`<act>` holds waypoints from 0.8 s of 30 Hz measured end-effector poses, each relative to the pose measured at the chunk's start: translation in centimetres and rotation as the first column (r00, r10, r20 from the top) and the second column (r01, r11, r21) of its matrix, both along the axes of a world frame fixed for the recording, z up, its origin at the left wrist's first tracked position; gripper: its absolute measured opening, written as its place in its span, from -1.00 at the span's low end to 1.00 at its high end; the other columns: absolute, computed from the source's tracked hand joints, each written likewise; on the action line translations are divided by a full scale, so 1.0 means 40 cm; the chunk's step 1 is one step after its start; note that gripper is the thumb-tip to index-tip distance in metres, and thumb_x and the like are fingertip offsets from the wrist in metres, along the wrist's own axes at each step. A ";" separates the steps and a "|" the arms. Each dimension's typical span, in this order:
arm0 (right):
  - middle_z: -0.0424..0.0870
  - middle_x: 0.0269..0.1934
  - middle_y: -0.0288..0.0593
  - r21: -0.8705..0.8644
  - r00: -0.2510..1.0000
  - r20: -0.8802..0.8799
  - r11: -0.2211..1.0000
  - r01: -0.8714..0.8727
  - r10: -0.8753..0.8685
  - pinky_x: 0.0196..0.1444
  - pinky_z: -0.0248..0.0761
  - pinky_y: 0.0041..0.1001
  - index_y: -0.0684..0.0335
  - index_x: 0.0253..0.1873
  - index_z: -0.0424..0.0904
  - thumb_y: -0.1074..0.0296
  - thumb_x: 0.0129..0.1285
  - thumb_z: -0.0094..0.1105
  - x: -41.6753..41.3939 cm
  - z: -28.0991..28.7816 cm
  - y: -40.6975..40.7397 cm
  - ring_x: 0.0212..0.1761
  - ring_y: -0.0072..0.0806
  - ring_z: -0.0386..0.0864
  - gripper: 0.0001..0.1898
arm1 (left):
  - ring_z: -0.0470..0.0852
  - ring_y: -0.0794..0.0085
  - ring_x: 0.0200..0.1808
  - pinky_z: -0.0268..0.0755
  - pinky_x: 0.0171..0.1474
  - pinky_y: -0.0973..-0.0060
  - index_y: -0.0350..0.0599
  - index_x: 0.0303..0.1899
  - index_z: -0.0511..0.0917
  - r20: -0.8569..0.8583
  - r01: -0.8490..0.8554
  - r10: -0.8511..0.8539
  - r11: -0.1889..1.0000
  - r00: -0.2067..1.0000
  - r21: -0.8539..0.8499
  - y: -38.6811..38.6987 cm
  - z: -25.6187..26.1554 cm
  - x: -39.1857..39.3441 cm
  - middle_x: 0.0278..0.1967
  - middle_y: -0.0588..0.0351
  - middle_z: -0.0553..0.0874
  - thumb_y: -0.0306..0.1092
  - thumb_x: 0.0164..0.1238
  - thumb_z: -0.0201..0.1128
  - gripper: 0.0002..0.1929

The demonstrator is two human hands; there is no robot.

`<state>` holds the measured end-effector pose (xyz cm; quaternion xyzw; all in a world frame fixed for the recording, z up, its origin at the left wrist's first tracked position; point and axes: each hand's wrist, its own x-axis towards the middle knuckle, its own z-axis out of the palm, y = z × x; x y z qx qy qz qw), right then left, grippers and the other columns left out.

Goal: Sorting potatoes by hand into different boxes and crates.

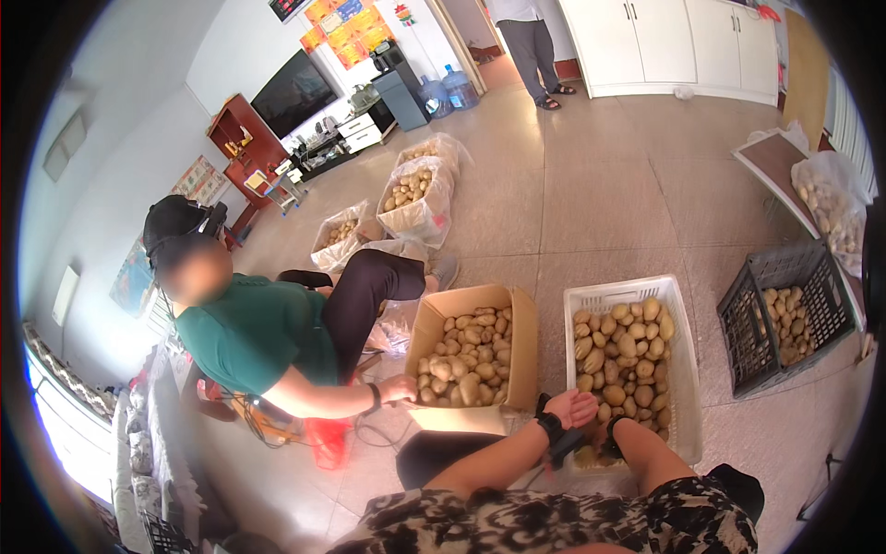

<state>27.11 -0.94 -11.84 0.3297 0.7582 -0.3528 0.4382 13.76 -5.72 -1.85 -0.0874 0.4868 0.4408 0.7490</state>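
Observation:
A white plastic crate (682, 346) of potatoes (626, 346) stands on the floor right in front of me. My left hand (578, 408) is at the crate's near left edge, palm turned up, with nothing seen in it. A dark band circles its wrist. My right hand (601, 438) reaches down into the near left corner of the crate, shaded and partly hidden behind its dark wristband, so I cannot make out what its fingers hold. Left of the crate is a cardboard box (524, 346) filled with potatoes (467, 353).
A co-worker (256, 332) in a green shirt sits at left, a hand (398, 390) on the box's edge. A black crate (744, 332) holding potatoes stands at right. Plastic-lined containers (415, 215) of potatoes sit farther off. Another person (529, 55) stands near the doorway.

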 end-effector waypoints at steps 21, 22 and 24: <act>0.55 -0.25 -0.26 -0.440 0.600 -0.349 0.691 0.573 -0.720 -0.30 0.38 -0.55 0.25 -0.13 0.47 0.19 0.08 0.07 0.091 0.008 0.013 -0.30 -0.52 0.50 -0.69 | 0.45 0.27 0.01 0.37 -0.06 0.34 -0.18 -0.09 0.37 0.019 -0.001 0.000 0.997 1.000 0.074 -0.017 -0.037 -0.003 -0.02 0.06 0.47 -0.16 0.32 -0.20 -0.67; 0.55 -0.26 -0.26 -0.490 0.494 -0.346 0.603 0.630 -0.797 -0.31 0.38 -0.55 0.26 -0.13 0.47 0.19 0.08 0.07 0.095 0.031 0.013 -0.31 -0.52 0.50 -0.69 | 0.47 0.31 -0.02 0.37 -0.10 0.38 -0.16 -0.09 0.38 -0.012 -0.007 0.007 0.998 1.000 0.065 -0.018 -0.039 -0.002 -0.04 0.08 0.49 -0.17 0.31 -0.19 -0.68; 0.54 -0.24 -0.22 -0.329 0.454 -0.693 0.806 0.491 -0.560 -0.32 0.41 -0.54 0.27 -0.12 0.46 0.22 0.10 0.05 0.094 0.095 0.007 -0.32 -0.49 0.52 -0.70 | 0.49 0.35 -0.05 0.38 -0.14 0.42 -0.14 -0.09 0.38 -0.024 -0.016 0.018 0.998 1.000 0.056 -0.021 -0.043 0.004 -0.06 0.10 0.51 -0.17 0.31 -0.18 -0.69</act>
